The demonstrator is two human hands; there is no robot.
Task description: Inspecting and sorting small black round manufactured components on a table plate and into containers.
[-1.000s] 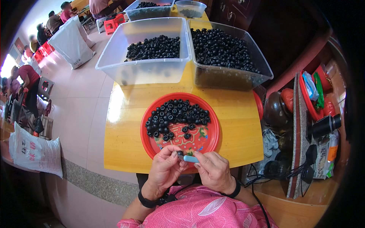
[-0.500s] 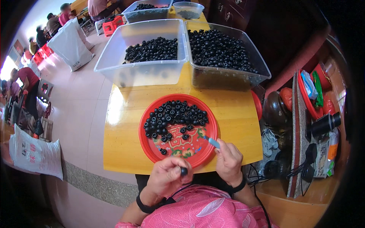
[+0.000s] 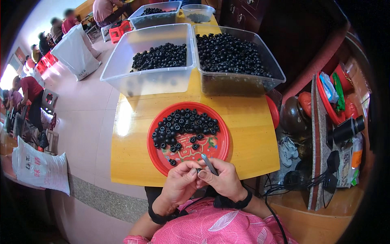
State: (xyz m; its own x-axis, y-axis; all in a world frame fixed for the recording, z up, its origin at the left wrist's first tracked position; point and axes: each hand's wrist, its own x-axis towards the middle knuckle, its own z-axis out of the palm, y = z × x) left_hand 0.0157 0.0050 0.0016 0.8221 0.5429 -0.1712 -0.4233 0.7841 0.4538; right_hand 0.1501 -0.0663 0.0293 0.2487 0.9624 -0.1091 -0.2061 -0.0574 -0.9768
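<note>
My left hand (image 3: 178,184) pinches a small black hollow ball-shaped piece (image 3: 198,171) over the near edge of a round red tray (image 3: 153,160). Against it my right hand (image 3: 224,179) is closed, holding a slim pen-like tool (image 3: 209,164) with a grey shaft and light-blue end sticking up. The tool's lower end is hidden by my fingers. On the tray lie many loose black pieces (image 3: 185,122), most with a round opening, heaped toward the far side. One lone piece (image 3: 172,162) rests near the left rim.
Beyond the tray, two clear plastic bins (image 3: 150,74) of black pieces stand on the yellow wooden table (image 3: 254,142). A third bin (image 3: 156,19) and a clear bowl (image 3: 198,13) are farther back. White sacks (image 3: 42,168) sit left; a cluttered shelf (image 3: 317,162) stands right. Other people sit at far left.
My right hand has moved left from the tray's right side to meet my left hand, and the tool has swung more upright. The left hand still holds its black piece.
</note>
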